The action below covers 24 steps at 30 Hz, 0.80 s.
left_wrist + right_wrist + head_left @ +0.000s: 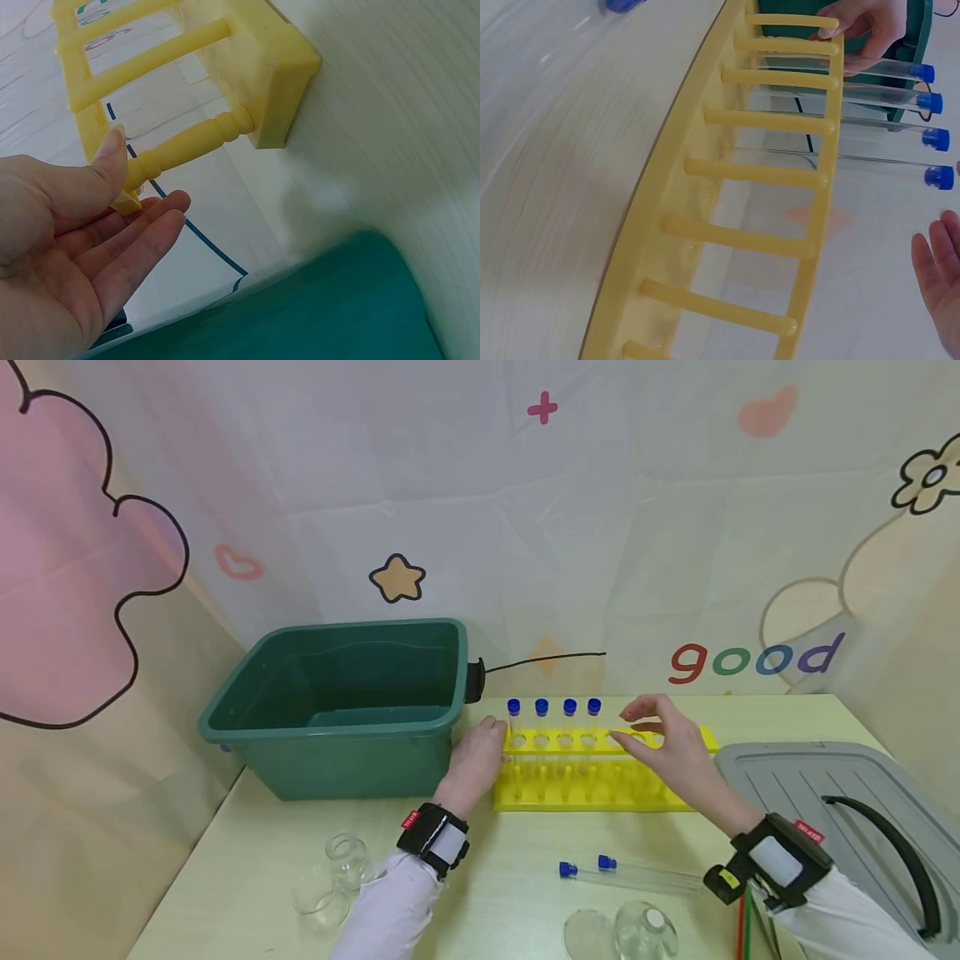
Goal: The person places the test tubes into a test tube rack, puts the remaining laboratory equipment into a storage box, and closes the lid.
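While the left hand [474, 764] pinches one end of the yellow rack [592, 802], the right hand [670, 748] hovers, thumb and fingers parted, gripping nothing. Between both hands, four blue-capped tubes [570, 707] stand upright in the rack.

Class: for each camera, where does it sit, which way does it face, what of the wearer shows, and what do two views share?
Head: on the head, facing forward and down at the yellow rack and green bin; left hand, right hand and sleeves show.
Left wrist: on that wrist, facing the rack's end; left hand only.
Right wrist: on that wrist, looking along the rack; parts of both hands.
Head and right wrist share four upright blue-capped tubes.
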Available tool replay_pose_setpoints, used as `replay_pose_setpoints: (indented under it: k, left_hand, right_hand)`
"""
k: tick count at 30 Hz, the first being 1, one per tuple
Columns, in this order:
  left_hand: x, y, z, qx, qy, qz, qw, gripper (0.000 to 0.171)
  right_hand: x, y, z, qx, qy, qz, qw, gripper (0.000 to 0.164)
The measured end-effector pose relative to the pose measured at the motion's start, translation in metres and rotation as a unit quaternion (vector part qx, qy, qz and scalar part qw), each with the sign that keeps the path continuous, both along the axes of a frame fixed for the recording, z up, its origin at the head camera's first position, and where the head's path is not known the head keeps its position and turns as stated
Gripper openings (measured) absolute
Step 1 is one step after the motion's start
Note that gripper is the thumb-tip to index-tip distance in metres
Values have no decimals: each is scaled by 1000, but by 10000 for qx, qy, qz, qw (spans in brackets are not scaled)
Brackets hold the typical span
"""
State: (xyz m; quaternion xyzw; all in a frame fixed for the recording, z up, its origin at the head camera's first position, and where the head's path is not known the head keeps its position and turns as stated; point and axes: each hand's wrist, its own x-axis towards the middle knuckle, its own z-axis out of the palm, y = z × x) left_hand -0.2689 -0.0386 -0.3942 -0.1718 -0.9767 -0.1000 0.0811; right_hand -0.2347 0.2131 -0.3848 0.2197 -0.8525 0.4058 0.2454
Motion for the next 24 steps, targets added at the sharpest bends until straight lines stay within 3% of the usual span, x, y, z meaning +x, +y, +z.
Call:
replay_pose_setpoints:
  k: [5,9,11,13,16,19,21,24]
  left_hand:
    - [0,0,0,3,-21,10,10000,43]
    - [0,0,0,18,-55,46,10000,44]
    - [0,0,0,30,-85,60,9999,44]
    - [1,0,0,24,-91,70,9999,44]
    - [1,0,0,-19,-85,59,9999,43]
    - [1,0,1,-59,-82,53,9999,43]
    - [1,0,1,-66,-96,49,9999,43]
    - [1,0,1,-73,-100,28,9999,42]
  right_hand:
    - [16,-4,15,533,220,-6,9983,29]
    - [22,-1,15,980,387,392,9937,26]
    - [25,-1,15,1215,211,693,9899,24]
    - [28,-1,16,1452,-239,1024,9838,21]
    - [33,-2,15,1879,-1181,1420,9647,13]
    - [36,-3,14,2354,-1952,1754,9358,8]
    - [37,-4,11,2585,-2250,1877,9205,8]
    - [38,-4,7,2790,-2497,1959,9063,7]
